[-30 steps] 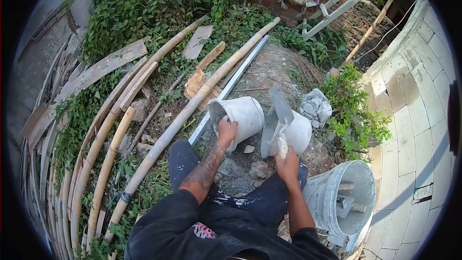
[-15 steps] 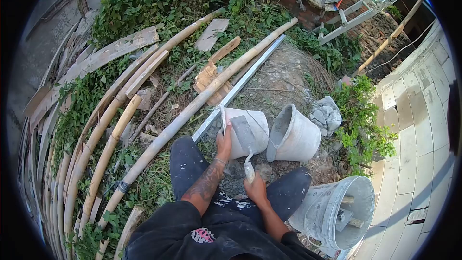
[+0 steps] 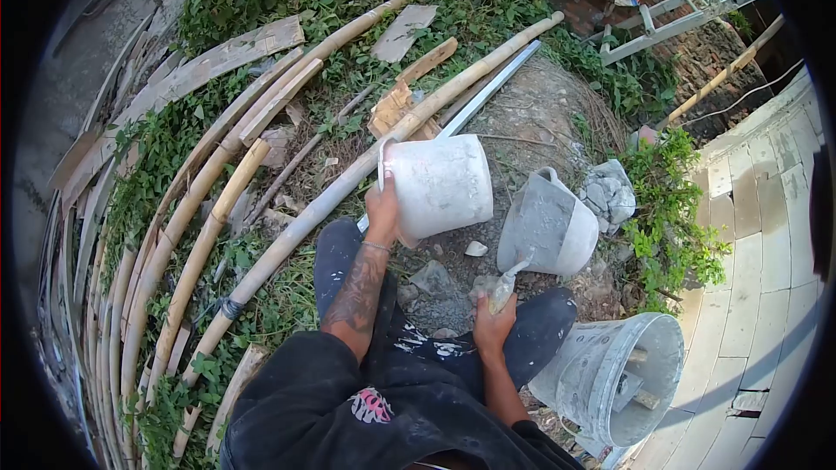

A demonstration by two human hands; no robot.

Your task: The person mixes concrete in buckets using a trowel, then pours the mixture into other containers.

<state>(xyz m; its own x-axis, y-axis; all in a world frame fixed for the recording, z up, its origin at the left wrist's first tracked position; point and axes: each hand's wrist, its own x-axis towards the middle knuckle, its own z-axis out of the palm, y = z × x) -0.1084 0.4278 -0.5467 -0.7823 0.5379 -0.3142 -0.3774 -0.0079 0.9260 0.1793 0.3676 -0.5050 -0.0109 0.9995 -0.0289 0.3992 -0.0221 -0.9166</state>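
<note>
My left hand [image 3: 381, 209] is closed on the rim of a white plaster-smeared bucket [image 3: 440, 187], which is tipped on its side with its mouth to the left. In my right hand [image 3: 494, 320] is a trowel [image 3: 502, 292], gripped by its handle. Its grey, mortar-coated blade overlaps a second pale bucket [image 3: 576, 231], tilted on the ground to the right. Inside the tipped bucket is hidden from here. Rubble and a small white stone [image 3: 476, 249] lie on the ground between my knees.
A large bucket [image 3: 601, 374] with tools inside stands by my right knee. Broken grey chunks [image 3: 607, 195] lie beyond the second bucket. Long bamboo poles [image 3: 335, 191] and a metal bar [image 3: 492, 87] stretch across the left and front. A block wall [image 3: 749, 252] runs along the right.
My left hand has lifted and turned the bucket, swinging its base up. The trowel has moved right, from in front of that bucket to the second one.
</note>
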